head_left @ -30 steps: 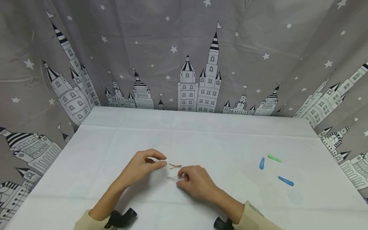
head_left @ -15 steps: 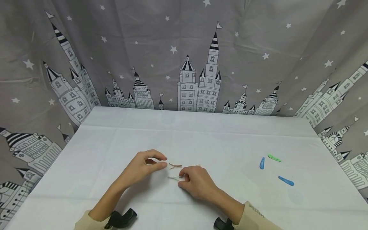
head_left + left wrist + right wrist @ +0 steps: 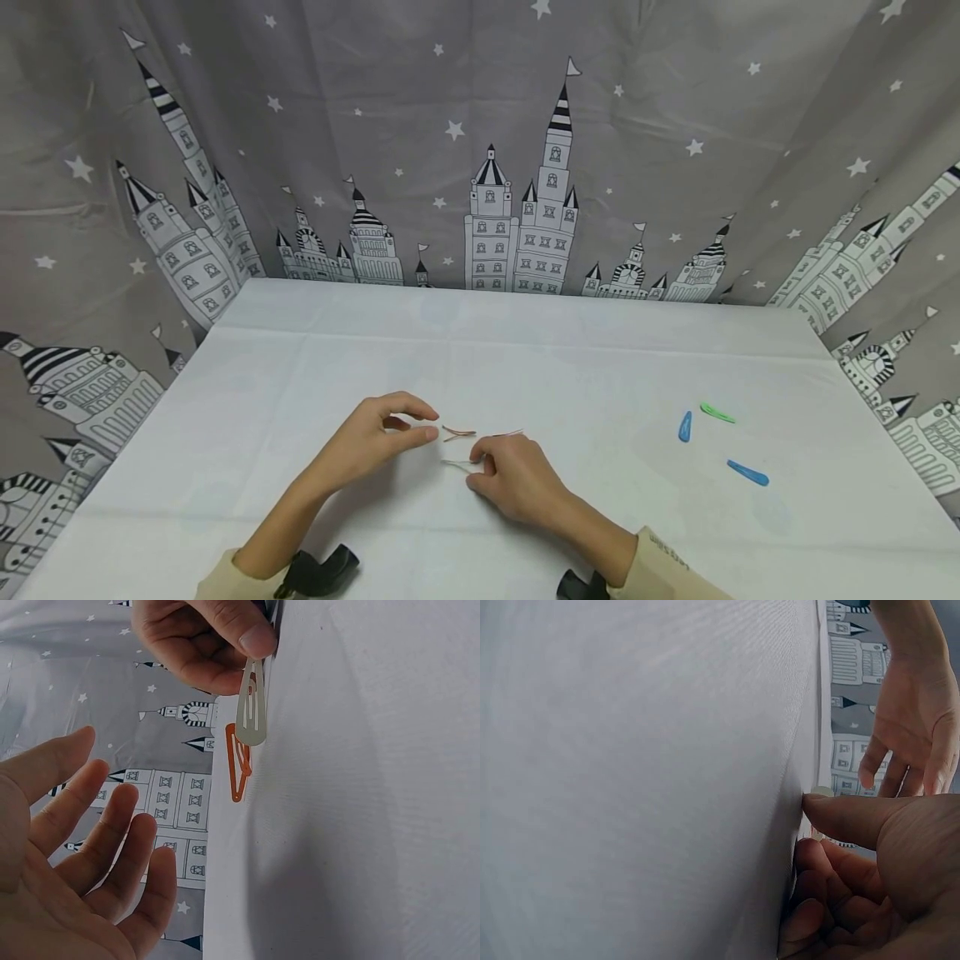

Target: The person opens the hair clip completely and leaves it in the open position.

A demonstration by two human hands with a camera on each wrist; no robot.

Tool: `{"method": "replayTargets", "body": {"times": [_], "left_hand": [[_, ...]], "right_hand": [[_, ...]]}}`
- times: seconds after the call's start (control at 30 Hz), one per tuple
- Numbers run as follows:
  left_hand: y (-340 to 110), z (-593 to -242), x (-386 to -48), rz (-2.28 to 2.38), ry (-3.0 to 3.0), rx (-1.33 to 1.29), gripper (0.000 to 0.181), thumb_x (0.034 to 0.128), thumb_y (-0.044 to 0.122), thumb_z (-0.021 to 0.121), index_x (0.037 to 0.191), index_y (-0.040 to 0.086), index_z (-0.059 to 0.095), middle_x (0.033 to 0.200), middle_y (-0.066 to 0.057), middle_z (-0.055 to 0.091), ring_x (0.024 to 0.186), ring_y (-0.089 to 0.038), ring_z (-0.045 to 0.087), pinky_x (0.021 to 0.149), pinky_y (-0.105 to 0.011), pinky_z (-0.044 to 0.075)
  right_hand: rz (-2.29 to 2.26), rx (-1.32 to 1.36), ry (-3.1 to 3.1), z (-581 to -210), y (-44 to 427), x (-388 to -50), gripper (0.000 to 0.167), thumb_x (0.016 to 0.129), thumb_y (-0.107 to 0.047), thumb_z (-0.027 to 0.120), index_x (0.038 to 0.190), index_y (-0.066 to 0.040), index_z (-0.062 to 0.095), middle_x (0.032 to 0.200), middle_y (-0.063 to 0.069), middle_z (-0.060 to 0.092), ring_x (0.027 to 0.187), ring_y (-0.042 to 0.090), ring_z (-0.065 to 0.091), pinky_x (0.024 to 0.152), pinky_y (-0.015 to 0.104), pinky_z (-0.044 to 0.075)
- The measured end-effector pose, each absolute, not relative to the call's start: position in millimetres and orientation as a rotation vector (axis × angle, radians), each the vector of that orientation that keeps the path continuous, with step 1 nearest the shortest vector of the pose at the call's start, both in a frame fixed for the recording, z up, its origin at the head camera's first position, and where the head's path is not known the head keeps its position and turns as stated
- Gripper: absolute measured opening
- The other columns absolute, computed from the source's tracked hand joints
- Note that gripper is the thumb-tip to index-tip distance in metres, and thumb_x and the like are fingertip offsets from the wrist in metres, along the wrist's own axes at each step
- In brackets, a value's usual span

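My right hand (image 3: pixel 517 477) pinches a pale snap hair clip (image 3: pixel 252 712) between thumb and index finger, low over the white table. In the head view the clip's two prongs point left, spread apart. An orange-brown snap hair clip (image 3: pixel 458 433) lies just beyond it, its parts also spread in a V. To the left, my left hand (image 3: pixel 382 435) hovers beside the orange-brown clip with loosely bent fingers and holds nothing. In the right wrist view, the pale clip is mostly hidden behind my thumb.
At the right of the table (image 3: pixel 337 317) lie a green hair clip (image 3: pixel 717 413) and two blue ones, an upright one (image 3: pixel 685 427) and a slanted one (image 3: pixel 747 472). A thin pale thing (image 3: pixel 513 432) peeks out behind my right hand. A grey castle-print curtain (image 3: pixel 375 100) surrounds the table.
Both hands have shifted very slightly to the right, the pale hair clip along with the right hand. The other hair clips lie as before.
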State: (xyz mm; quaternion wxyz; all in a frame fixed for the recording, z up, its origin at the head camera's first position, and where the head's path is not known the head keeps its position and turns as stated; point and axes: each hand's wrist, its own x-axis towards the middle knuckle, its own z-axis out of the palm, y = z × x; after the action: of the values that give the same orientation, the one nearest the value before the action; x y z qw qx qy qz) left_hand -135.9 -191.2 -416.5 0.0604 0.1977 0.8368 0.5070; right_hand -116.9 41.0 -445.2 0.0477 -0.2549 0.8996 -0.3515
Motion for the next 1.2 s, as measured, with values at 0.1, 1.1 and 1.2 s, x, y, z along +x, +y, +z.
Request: {"method": "replayTargets", "body": {"times": [0.1,1.1,1.2], "left_hand": [[-191.3,-416.7,-135.9,1.53,2.531,0.6,0.024,0.0908,0.024,0.073,0.106,0.005,0.073,0.109,-0.002,0.069,0.11,-0.022,0.059,0.091,-0.04,0.052],[-190.2,-417.5,-134.0,1.508,2.561,0.559,0.024,0.0897,0.026,0.075,0.105,0.008,0.073,0.11,0.003,0.068,0.111,-0.021,0.058,0.09,-0.041,0.051],[-190.0,-417.9,-134.4,1.507,2.561,0.568,0.023,0.0899,0.025,0.074,0.105,0.007,0.073,0.109,0.003,0.068,0.111,-0.021,0.058,0.09,-0.041,0.052]], "right_hand": [[-1.076,-0.775,2.745,-444.9,41.4,-116.6,0.011,0.082,-0.007,0.076,0.091,-0.004,0.07,0.061,-0.012,0.049,0.053,0.0,0.042,0.053,0.019,0.04],[-1.075,-0.734,2.728,-441.8,41.0,-115.5,0.019,0.079,-0.005,0.074,0.097,-0.002,0.069,0.061,-0.012,0.049,0.055,0.0,0.043,0.055,0.02,0.04],[-1.068,-0.732,2.731,-442.2,41.4,-115.5,0.02,0.079,-0.006,0.074,0.098,-0.002,0.069,0.062,-0.013,0.048,0.055,0.001,0.043,0.057,0.021,0.04]]}}
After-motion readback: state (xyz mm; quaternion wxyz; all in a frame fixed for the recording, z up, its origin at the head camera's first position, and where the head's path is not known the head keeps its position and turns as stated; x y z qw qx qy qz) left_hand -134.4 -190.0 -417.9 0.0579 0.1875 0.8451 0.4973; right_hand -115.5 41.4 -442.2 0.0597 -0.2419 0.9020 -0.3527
